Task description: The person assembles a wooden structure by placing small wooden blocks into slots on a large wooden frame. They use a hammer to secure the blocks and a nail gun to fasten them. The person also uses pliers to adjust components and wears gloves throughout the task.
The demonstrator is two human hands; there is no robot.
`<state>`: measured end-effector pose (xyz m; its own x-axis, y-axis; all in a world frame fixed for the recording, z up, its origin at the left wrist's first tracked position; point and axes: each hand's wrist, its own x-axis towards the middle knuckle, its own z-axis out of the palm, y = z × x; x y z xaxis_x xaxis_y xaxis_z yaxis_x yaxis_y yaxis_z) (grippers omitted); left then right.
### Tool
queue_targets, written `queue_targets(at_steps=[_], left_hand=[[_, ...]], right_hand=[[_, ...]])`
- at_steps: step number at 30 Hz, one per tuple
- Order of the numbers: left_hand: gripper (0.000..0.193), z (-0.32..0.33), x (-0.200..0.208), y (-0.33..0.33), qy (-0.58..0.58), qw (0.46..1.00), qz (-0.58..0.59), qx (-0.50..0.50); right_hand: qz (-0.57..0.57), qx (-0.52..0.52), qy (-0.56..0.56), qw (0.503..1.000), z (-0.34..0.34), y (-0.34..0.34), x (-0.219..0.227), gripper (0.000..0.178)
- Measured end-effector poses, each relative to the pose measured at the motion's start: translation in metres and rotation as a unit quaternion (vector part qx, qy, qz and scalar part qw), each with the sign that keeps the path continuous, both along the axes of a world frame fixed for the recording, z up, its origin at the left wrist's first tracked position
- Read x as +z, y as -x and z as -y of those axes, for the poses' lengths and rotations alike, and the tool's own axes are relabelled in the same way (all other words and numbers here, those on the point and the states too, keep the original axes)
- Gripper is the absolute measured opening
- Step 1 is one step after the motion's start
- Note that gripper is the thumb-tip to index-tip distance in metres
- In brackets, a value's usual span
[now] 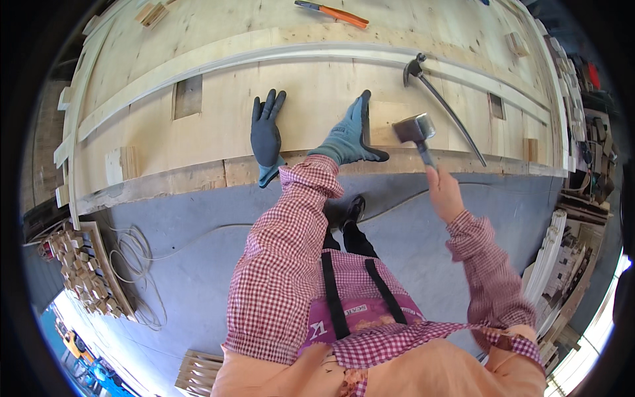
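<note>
Peach cloth (410, 364) and a checked sleeve (274, 264) fill the lower frame. At upper centre, the gloved left hand (347, 135) spreads fingers and thumb beside a flat wood piece (390, 119); contact is unclear. Right of it, the bare right hand (444, 192) grips a square-headed hammer (415, 129). Upper right, a claw hammer (444, 102) lies across a pale strip (486, 77). Crowding the left hand's left side is a loose glove (266, 135); orange-handled pliers (334, 14) lie at top centre, and a cable (228, 227) crosses the floor (198, 278).
</note>
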<state>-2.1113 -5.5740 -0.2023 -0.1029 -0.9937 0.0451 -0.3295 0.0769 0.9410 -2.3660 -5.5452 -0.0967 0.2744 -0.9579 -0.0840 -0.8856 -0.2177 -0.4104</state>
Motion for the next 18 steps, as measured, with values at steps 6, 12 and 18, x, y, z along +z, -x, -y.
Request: queue_targets(at_steps=[6,12,18], left_hand=[[0.116,-0.015,0.006,0.018,-0.119,0.964,-0.218,0.098],[0.05,-0.029,-0.041,0.062,-0.077,0.908,-0.339,0.233],[0.047,-0.03,-0.019,0.062,-0.067,0.94,-0.178,0.282]], right_hand=[[0.19,-0.081,-0.143,0.968,0.022,-0.017,0.098,0.034],[0.043,-0.022,-0.001,0.999,0.0,0.002,0.002,0.038],[0.121,-0.061,-0.176,0.975,0.022,-0.004,0.068,0.04]])
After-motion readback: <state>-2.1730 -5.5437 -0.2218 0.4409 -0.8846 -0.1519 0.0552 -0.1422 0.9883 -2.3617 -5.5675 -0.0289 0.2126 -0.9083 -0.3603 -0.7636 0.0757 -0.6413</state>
